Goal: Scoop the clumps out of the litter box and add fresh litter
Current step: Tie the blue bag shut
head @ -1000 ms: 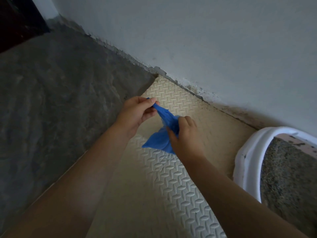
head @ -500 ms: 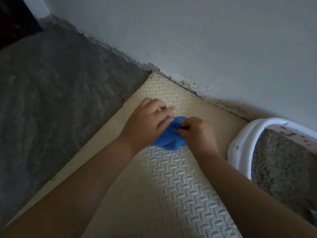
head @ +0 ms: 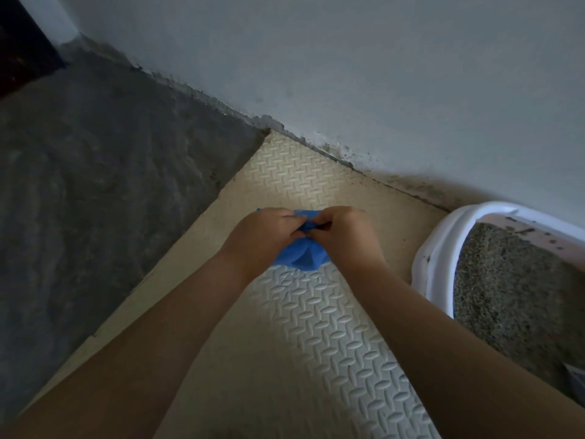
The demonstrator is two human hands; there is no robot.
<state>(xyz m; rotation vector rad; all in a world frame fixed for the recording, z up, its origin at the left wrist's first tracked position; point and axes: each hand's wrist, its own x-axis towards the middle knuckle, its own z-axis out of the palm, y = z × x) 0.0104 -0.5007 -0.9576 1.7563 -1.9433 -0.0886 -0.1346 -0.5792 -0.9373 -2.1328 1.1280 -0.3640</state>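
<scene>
The white litter box sits at the right edge of the frame, against the wall, filled with grey-brown litter; dark specks dot its pale inner wall. It rests on a cream foam mat with an embossed pattern. Left of the box, at the centre of the frame, both hands meet above the mat. The left hand and right hand each pinch the bunched top of a thin blue bag, fingers curled onto it, and the rest of the bag hangs below them. Rough grey concrete floor fills the left of the frame.
</scene>
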